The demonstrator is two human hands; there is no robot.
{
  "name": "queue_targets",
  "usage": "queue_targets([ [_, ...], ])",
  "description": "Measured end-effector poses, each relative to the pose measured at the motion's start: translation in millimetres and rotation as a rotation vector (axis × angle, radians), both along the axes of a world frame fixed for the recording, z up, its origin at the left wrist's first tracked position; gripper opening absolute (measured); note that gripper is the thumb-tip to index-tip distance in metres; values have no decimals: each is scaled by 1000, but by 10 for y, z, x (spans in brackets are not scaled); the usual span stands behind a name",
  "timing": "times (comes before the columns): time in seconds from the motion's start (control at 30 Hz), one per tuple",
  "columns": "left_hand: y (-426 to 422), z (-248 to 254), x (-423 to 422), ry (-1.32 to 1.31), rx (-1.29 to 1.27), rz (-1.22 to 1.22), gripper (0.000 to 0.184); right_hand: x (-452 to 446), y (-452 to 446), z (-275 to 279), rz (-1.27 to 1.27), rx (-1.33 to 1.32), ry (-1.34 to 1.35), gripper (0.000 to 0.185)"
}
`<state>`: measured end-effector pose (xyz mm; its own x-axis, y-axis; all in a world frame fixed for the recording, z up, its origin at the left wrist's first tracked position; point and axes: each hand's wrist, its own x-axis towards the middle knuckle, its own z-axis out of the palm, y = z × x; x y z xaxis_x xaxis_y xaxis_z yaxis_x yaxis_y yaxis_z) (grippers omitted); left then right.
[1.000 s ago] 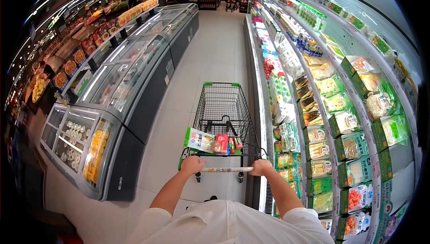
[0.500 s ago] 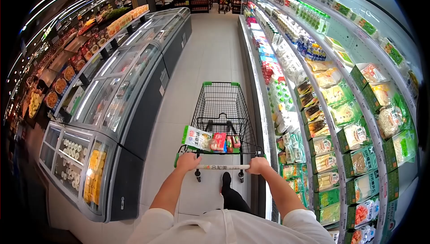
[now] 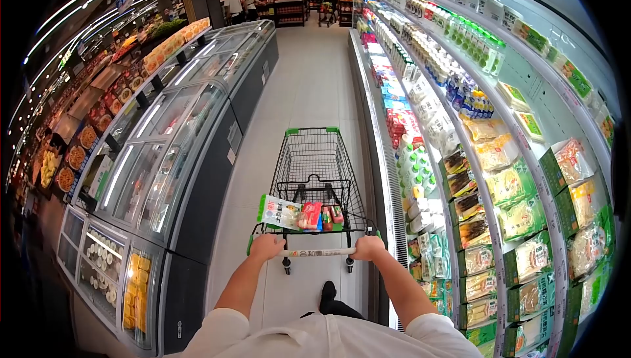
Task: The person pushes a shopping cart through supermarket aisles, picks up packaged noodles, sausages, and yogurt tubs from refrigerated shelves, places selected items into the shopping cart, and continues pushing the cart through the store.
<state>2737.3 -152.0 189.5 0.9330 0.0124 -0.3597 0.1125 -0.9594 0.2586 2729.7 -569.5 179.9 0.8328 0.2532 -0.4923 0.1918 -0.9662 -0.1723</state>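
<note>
I've got the left arm point(image 3: 240, 286) reaching forward, left hand point(image 3: 267, 247) curled tight, back upward; the right arm point(image 3: 402, 286) mirrors it, right hand point(image 3: 368, 248) clenched too, well apart; one foot point(image 3: 327, 288) shows between.

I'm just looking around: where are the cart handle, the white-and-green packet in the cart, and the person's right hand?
Cart handle point(image 3: 319, 252): head view, middle of the pale bar.
White-and-green packet point(image 3: 280, 213): head view, middle of its printed front.
Right hand point(image 3: 369, 248): head view, back of the hand.
</note>
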Motion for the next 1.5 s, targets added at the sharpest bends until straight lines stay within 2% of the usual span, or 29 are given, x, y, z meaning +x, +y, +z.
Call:
queue_targets([
  [0.47, 155, -127, 1712, -156, -46, -16, 52, 1783, 83, -51, 35, -24, -22, 59],
  [0.63, 234, -72, 2437, -152, -59, -16, 52, 2431, 218, 190, 7, -29, 58, 56],
  [0.97, 386, -5, 4130, -72, -44, -52, 54, 4010, 365, 109, -3, -59, 1, 61],
  [1.13, 429, 88, 4927, -45, -45, -91, 53, 4801, 467, 220, -42, -105, 167, 72],
  [1.2, 416, 64, 5190, -22, -51, -108, 53, 5135, 443, 92, -29, -88, 195, 78],
  [1.27, 437, 18, 5488, -160, -97, -88, 49, 5410, 483, 192, -48, -102, 217, 76],
  [1.3, 456, -21, 5660, -142, -89, -106, 49, 5523, 480, 187, -55, -96, 224, 76],
  [1.37, 466, -97, 5982, -147, -75, -115, 50, 5780, 458, 193, -46, -79, 131, 71],
  [1.5, 379, 24, 6576, -89, -63, -101, 53, 6375, 409, 239, -63, -76, 141, 75],
])
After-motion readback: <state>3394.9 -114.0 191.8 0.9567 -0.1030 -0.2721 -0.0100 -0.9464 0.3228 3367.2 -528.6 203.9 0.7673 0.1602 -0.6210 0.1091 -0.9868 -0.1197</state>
